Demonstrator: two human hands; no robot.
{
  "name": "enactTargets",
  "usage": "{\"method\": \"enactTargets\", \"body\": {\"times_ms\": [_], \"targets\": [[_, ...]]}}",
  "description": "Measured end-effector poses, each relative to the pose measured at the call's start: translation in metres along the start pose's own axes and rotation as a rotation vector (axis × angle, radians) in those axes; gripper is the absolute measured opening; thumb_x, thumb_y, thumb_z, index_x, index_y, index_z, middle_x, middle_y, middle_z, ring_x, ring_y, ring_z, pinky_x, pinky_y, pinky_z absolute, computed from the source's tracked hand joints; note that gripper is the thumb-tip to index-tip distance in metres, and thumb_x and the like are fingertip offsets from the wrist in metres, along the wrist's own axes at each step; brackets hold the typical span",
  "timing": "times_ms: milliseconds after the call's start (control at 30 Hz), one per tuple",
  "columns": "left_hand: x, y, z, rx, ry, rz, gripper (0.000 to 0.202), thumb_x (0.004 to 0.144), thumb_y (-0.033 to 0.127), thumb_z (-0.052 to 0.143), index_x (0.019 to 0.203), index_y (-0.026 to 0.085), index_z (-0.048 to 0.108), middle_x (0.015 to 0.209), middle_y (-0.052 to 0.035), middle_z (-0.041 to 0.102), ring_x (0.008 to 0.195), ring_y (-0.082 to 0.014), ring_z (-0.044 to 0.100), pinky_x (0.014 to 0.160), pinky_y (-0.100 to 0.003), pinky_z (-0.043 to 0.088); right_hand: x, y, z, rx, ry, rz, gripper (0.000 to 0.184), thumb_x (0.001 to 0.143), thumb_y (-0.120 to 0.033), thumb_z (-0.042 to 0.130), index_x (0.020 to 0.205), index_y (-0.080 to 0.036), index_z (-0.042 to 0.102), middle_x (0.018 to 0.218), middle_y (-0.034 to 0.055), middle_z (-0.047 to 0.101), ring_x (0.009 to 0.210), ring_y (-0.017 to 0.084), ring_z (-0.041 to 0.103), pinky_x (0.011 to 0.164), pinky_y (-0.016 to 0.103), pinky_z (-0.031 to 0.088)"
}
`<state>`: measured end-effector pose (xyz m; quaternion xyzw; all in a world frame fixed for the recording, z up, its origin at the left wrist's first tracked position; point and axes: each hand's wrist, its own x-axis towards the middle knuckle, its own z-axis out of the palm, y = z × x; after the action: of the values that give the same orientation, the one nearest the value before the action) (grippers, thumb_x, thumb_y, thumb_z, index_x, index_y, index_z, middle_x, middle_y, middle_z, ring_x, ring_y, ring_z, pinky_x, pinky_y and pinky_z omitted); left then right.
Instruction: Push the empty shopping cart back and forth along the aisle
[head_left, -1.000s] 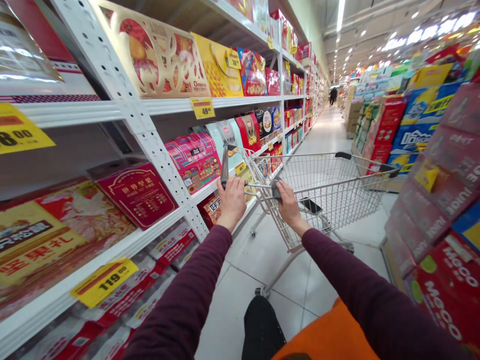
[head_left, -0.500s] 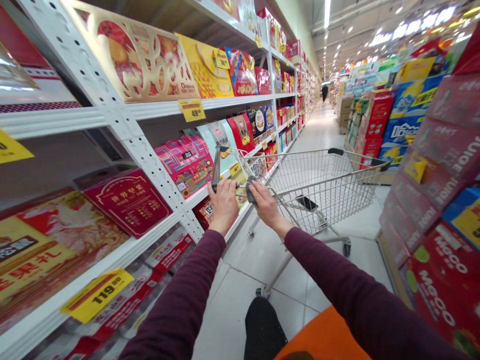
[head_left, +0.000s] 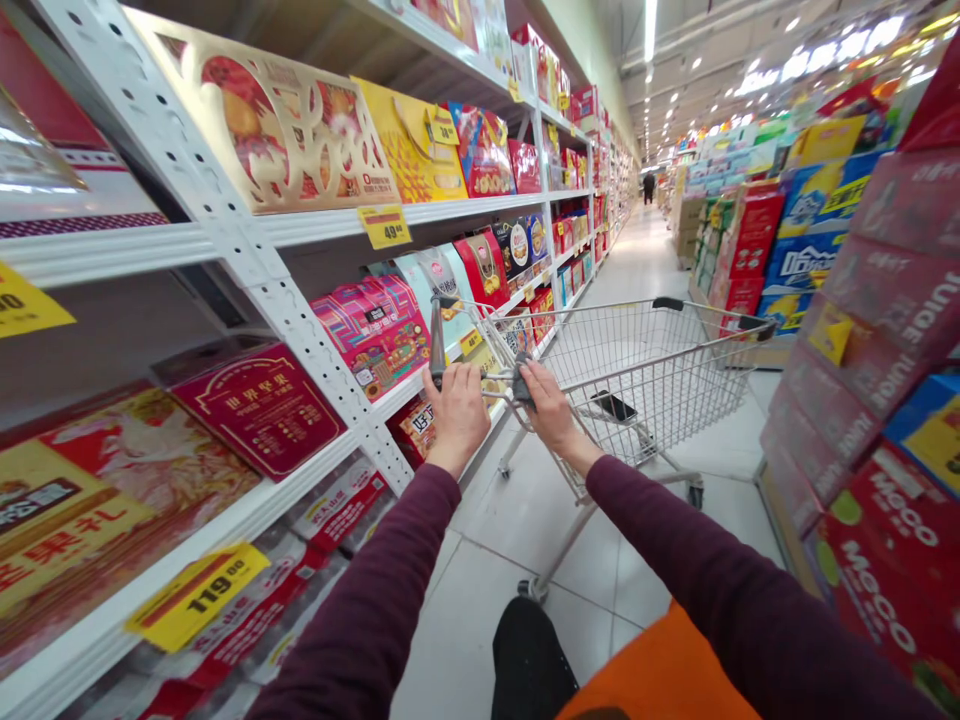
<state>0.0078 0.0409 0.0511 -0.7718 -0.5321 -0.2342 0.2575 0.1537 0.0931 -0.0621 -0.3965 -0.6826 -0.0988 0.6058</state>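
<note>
A metal shopping cart (head_left: 652, 385) stands at an angle across the aisle, its wire basket to the right. My left hand (head_left: 459, 408) is closed around the near end of the cart's handle, beside the grey upright handle end (head_left: 438, 345). Just to its right, my right hand (head_left: 553, 408) is closed on a small grey cloth (head_left: 523, 382), pressed against the thin metal bar. The fingers partly hide the cloth. Inside or beneath the basket, seen through the wires, lies a dark phone (head_left: 613, 406).
White shelves (head_left: 330, 222) with gift boxes and yellow price tags run along the left, close to the left hand. Stacked drink cartons (head_left: 862, 330) line the right. Tiled floor (head_left: 480, 590) stretches down the aisle, where a distant person (head_left: 649, 187) stands.
My right hand has slid to the right along the bar with the grey cloth, away from my left hand. My left hand has shifted slightly right. The cart has barely moved.
</note>
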Motion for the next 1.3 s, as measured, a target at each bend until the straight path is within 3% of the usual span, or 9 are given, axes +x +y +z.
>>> {"method": "enactTargets", "body": {"times_ms": [100, 300, 567, 733, 833, 900, 1000, 1167, 1300], "targets": [[-0.002, 0.007, -0.007, 0.021, -0.022, 0.017, 0.044, 0.074, 0.011, 0.041, 0.116, 0.015, 0.054, 0.121, -0.0148, 0.058, 0.118, -0.0287, 0.046, 0.109, -0.059, 0.015, 0.002, 0.007, -0.01, 0.041, -0.015, -0.042, 0.051, 0.084, -0.014, 0.045, 0.134, -0.018, 0.043, 0.134, 0.0138, 0.049, 0.129, 0.023, 0.04, 0.107, 0.045, 0.036], [-0.001, 0.024, -0.013, 0.015, -0.032, 0.06, 0.041, 0.074, 0.011, 0.043, 0.114, 0.014, 0.055, 0.118, -0.0137, 0.06, 0.114, -0.0284, 0.048, 0.105, -0.057, 0.02, -0.012, 0.026, -0.031, 0.008, 0.065, 0.106, 0.056, 0.078, -0.008, 0.042, 0.133, -0.014, 0.044, 0.131, 0.0157, 0.05, 0.126, 0.024, 0.043, 0.105, 0.048, 0.037], [0.008, 0.051, -0.025, -0.125, -0.05, 0.067, 0.035, 0.076, 0.01, 0.04, 0.105, 0.017, 0.059, 0.11, -0.0109, 0.066, 0.107, -0.0261, 0.054, 0.1, -0.052, 0.03, 0.022, -0.025, -0.039, 0.109, -0.054, -0.018, 0.058, 0.078, -0.007, 0.042, 0.134, -0.02, 0.044, 0.133, 0.01, 0.049, 0.128, 0.02, 0.04, 0.108, 0.042, 0.035], [0.024, 0.027, -0.032, -0.404, -0.099, 0.016, 0.059, 0.065, 0.002, 0.036, 0.119, 0.018, 0.055, 0.12, -0.0056, 0.063, 0.112, -0.0175, 0.056, 0.1, -0.038, 0.04, 0.012, 0.003, -0.063, 0.079, -0.009, 0.058, 0.054, 0.076, -0.008, 0.043, 0.128, -0.019, 0.05, 0.127, 0.0109, 0.055, 0.121, 0.022, 0.047, 0.105, 0.044, 0.038], [0.029, 0.012, -0.028, -0.36, -0.19, 0.062, 0.067, 0.061, 0.0, 0.036, 0.125, 0.016, 0.051, 0.133, -0.008, 0.053, 0.128, -0.0194, 0.043, 0.107, -0.043, 0.033, 0.007, 0.028, -0.082, 0.033, 0.013, 0.198, 0.055, 0.071, -0.005, 0.044, 0.124, -0.017, 0.054, 0.123, 0.0111, 0.058, 0.119, 0.023, 0.05, 0.105, 0.045, 0.038], [0.028, 0.011, -0.023, -0.298, -0.218, 0.096, 0.07, 0.061, -0.001, 0.036, 0.129, 0.015, 0.046, 0.138, -0.0095, 0.048, 0.133, -0.0202, 0.036, 0.11, -0.049, 0.026, 0.009, 0.031, -0.09, 0.042, -0.002, 0.24, 0.057, 0.069, -0.004, 0.044, 0.123, -0.017, 0.054, 0.123, 0.0106, 0.058, 0.119, 0.023, 0.05, 0.105, 0.046, 0.037], [0.027, 0.018, -0.017, -0.254, -0.219, 0.13, 0.071, 0.064, -0.001, 0.036, 0.132, 0.016, 0.042, 0.14, -0.01, 0.045, 0.135, -0.0202, 0.033, 0.111, -0.052, 0.021, 0.017, 0.012, -0.091, 0.102, -0.028, 0.184, 0.06, 0.069, -0.004, 0.043, 0.126, -0.017, 0.051, 0.128, 0.0091, 0.056, 0.123, 0.021, 0.047, 0.107, 0.044, 0.035], [0.028, 0.04, -0.017, -0.232, -0.22, 0.186, 0.071, 0.064, 0.001, 0.039, 0.134, 0.014, 0.039, 0.14, -0.0132, 0.045, 0.134, -0.0223, 0.035, 0.111, -0.053, 0.021, 0.033, -0.042, -0.083, 0.151, -0.043, -0.021, 0.062, 0.073, -0.006, 0.04, 0.133, -0.018, 0.045, 0.136, 0.0081, 0.049, 0.131, 0.019, 0.037, 0.11, 0.041, 0.032], [0.026, 0.06, -0.024, -0.236, -0.212, 0.246, 0.065, 0.067, 0.005, 0.042, 0.132, 0.01, 0.041, 0.139, -0.0161, 0.045, 0.133, -0.0233, 0.036, 0.111, -0.05, 0.021, 0.031, -0.047, -0.093, 0.134, 0.016, -0.144, 0.058, 0.076, -0.008, 0.04, 0.134, -0.019, 0.044, 0.135, 0.0101, 0.049, 0.132, 0.021, 0.036, 0.109, 0.044, 0.033]]}}
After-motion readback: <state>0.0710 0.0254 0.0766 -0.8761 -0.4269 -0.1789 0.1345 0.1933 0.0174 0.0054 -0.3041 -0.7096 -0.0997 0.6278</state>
